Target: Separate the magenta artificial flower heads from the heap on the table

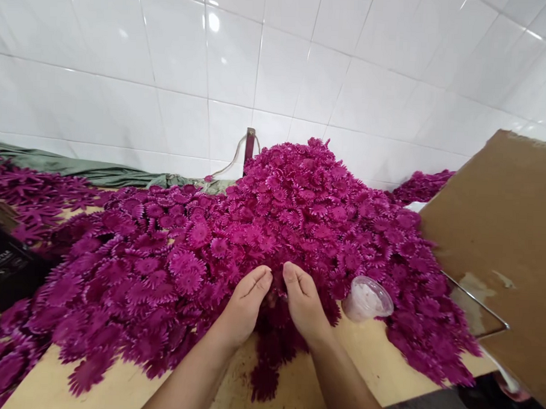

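Note:
My left hand [246,303] and my right hand [305,302] face each other at the near edge of the heap, thumbs on top and fingers curled in. Both pinch a dark magenta artificial flower piece [277,284], mostly hidden between the fingers. Around them spreads a large heap of magenta flower pieces [295,199] with toothed rims. Below the hands, several darker flower pieces [265,379] lie on the pale tabletop [360,365]. A clear plastic cup [368,299] with whitish contents stands right of my right hand.
At right, a brown cardboard box [502,238] rises beside the heap, a bent metal wire [477,299] near it. At left stands a black container [10,265]. A green cloth [84,166] runs along the white tiled wall [171,55]. A dark red post [249,152] stands behind the heap.

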The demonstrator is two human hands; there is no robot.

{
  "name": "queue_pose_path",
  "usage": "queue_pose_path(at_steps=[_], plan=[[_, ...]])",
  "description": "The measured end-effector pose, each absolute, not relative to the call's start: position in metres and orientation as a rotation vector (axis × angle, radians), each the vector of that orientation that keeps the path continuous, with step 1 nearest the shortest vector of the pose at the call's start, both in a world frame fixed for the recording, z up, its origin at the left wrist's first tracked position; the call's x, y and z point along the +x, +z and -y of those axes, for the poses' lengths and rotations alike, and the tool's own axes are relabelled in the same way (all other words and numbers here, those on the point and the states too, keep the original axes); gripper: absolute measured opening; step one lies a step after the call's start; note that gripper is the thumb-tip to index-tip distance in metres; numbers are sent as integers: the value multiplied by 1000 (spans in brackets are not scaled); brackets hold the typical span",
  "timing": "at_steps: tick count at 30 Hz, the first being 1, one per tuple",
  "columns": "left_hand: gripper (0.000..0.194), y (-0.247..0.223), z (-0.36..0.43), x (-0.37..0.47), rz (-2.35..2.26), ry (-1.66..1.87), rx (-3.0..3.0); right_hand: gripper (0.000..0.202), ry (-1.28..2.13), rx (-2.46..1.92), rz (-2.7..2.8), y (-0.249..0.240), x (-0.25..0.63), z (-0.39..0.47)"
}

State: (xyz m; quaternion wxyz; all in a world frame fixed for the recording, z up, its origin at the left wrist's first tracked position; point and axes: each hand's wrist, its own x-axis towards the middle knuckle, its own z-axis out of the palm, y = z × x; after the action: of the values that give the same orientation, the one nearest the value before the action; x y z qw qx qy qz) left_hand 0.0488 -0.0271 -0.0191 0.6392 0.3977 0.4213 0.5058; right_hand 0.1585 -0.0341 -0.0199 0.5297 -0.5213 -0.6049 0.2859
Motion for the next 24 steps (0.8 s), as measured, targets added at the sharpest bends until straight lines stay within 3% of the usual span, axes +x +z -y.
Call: queue_pose_path(at_steps=[6, 13, 19, 21, 24], plan=[[30, -24, 21, 45, -802, 1099, 934, 26, 545, -1323, 1539, -15, 154, 39], [31, -7, 31, 52, -382, 958, 343, 18, 453, -1362, 1848, 7, 149, 48], [23, 3, 32, 53, -394, 1007, 151, 15, -208, -1578, 1892, -2, 138, 53], [24, 1, 32, 52, -397, 1042, 187, 19, -304, -1553, 1852, -1, 140, 55], [21, -5, 31, 47, -412, 1126, 268, 32, -140, -1431, 1839, 9, 150, 57]])
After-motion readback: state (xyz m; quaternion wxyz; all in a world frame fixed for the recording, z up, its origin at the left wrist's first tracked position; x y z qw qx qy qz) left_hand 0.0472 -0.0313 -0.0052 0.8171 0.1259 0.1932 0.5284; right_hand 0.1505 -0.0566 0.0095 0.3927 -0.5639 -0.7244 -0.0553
